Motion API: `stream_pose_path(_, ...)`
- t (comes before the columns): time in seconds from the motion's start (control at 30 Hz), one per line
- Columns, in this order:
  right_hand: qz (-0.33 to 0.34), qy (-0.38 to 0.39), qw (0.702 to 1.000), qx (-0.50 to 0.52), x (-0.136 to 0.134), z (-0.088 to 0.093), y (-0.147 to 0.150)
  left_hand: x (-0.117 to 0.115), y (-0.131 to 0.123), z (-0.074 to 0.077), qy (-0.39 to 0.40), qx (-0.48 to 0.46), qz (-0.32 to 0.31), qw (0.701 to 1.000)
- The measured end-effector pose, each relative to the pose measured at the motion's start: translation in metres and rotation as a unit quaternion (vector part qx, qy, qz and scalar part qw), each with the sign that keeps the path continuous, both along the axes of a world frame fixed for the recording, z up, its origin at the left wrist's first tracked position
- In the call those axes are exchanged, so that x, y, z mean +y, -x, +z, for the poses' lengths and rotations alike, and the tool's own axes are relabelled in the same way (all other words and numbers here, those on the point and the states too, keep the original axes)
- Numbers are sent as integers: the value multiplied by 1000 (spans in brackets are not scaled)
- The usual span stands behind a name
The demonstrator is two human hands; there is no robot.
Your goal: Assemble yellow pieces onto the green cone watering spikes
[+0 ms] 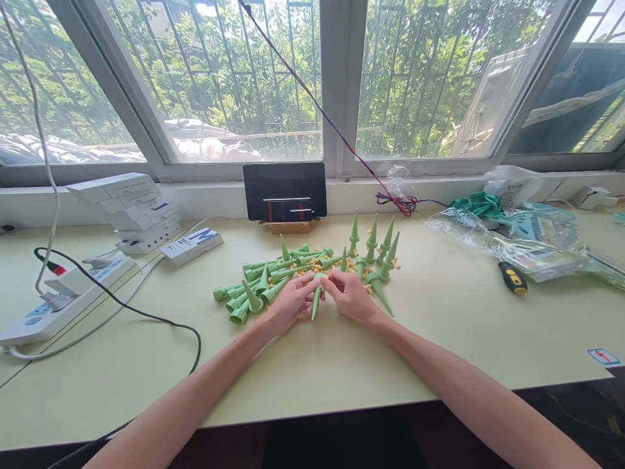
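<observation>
Between both hands is a green plastic spike [316,301], its pointed end tilted down toward me. My left hand [297,298] is closed around its upper part from the left. From the right, the fingers of my right hand [347,293] pinch at its top end; any small part between them is hidden. Green tubes and cones [239,303] lie piled beside my left hand. Small yellow pieces [325,262] are scattered behind my hands. Several green spikes with yellow pieces fitted [372,241] stand point-up beyond my right hand, and one green spike [381,293] lies tilted.
At the left are a power strip [73,299], a black cable [166,319] and stacked white boxes [141,215]. A tablet [284,185] leans by the window. Plastic bags [532,234] and a yellow-black screwdriver [512,278] lie at the right. The table edge [322,420] runs near me.
</observation>
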State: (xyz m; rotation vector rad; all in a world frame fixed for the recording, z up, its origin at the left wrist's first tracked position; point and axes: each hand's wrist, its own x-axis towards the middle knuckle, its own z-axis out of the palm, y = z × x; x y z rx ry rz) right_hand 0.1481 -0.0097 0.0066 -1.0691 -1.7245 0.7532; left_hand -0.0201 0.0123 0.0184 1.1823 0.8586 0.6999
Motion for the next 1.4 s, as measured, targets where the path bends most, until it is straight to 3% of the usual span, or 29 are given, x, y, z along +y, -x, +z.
stream_pose_path(0.5,-6,-5,1000,-18,-2,2,1,0,-1,-6,-22,11,29,999)
stream_pose_path(0.67,-24,-4,1000,-19,1,-1,0,2,-1,-11,-115,35,64,991)
stream_pose_path(0.93,-38,41,998,0,4,-5,-1,-1,0,-10,-276,123,123,945)
stream_pose_path(1.2,-56,44,997,18,5,-6,-3,1,1,-10,-312,170,162,920)
stream_pose_path(1.4,-32,54,998,-15,2,-5,-2,-1,1,-5,-316,192,171,913)
